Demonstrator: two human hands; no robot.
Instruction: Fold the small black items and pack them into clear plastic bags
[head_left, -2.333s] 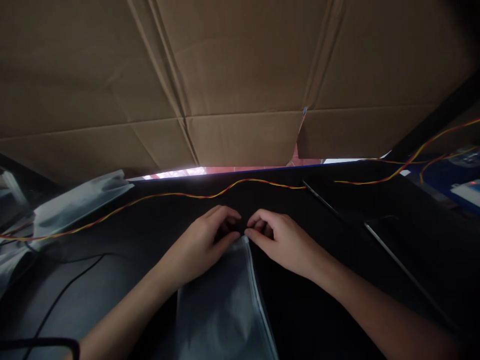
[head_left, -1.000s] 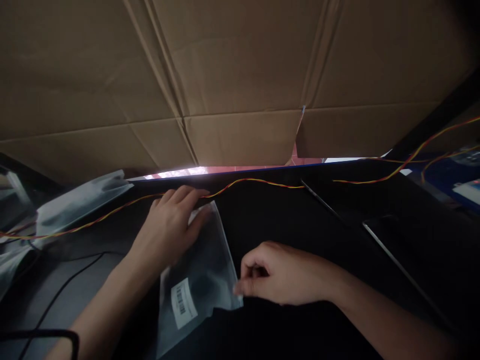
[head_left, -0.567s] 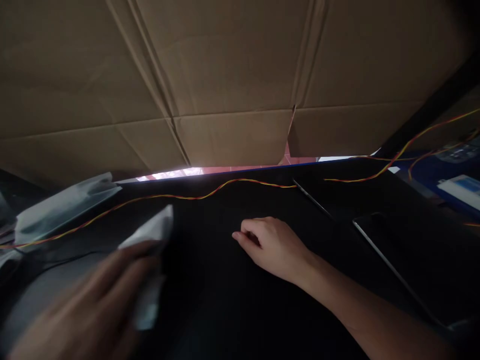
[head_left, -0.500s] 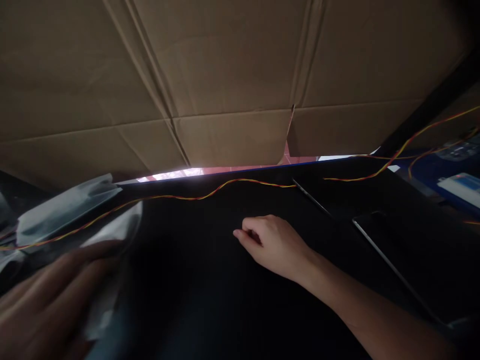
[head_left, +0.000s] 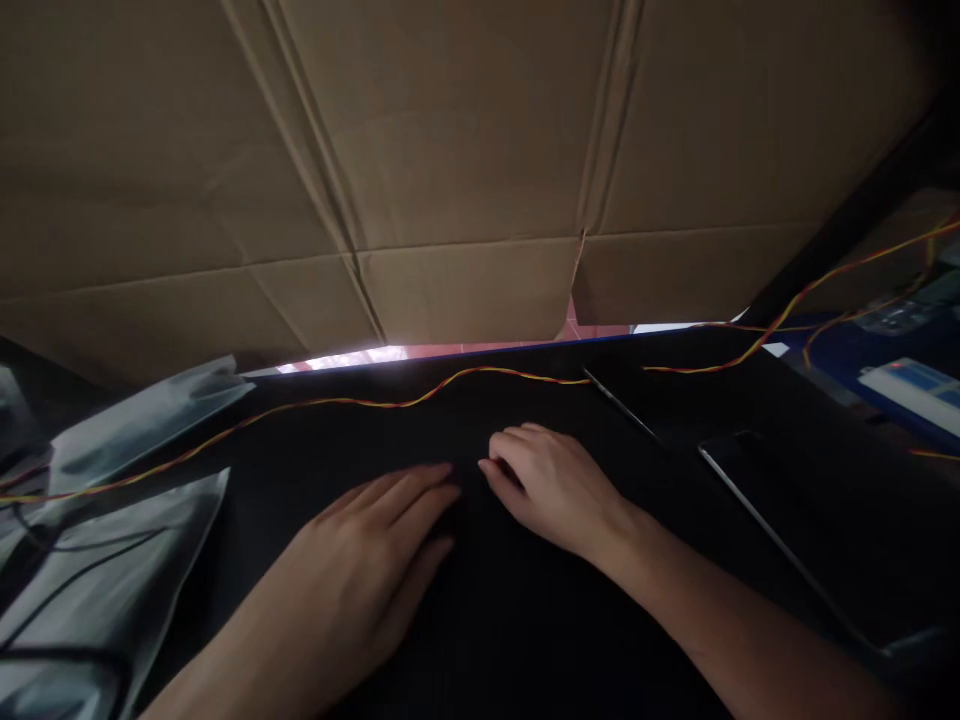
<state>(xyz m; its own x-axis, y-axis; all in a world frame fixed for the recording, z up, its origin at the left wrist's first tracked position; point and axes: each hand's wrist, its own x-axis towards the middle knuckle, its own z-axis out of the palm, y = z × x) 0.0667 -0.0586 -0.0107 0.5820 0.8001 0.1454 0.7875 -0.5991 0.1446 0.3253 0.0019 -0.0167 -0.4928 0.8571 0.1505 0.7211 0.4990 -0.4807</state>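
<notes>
Left hand [head_left: 367, 545] flat, right hand [head_left: 551, 480] curled on black mat [head_left: 480, 620]; no legible writing

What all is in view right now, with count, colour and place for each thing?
cardboard: one wall of sheets, brown, standing along the back
mat: one, black, covering the work surface
wire: one twisted strand, red and yellow, lying across the back of the mat
bags: two, grey plastic, at the left edge, one behind the other
cable: one, black, across the nearer bag
dark panel: one, black with a bright edge, flat on the right
left hand: flat on the mat, fingers out, holding nothing
right hand: fingers curled, fingertips on the mat, beside the left hand
</notes>
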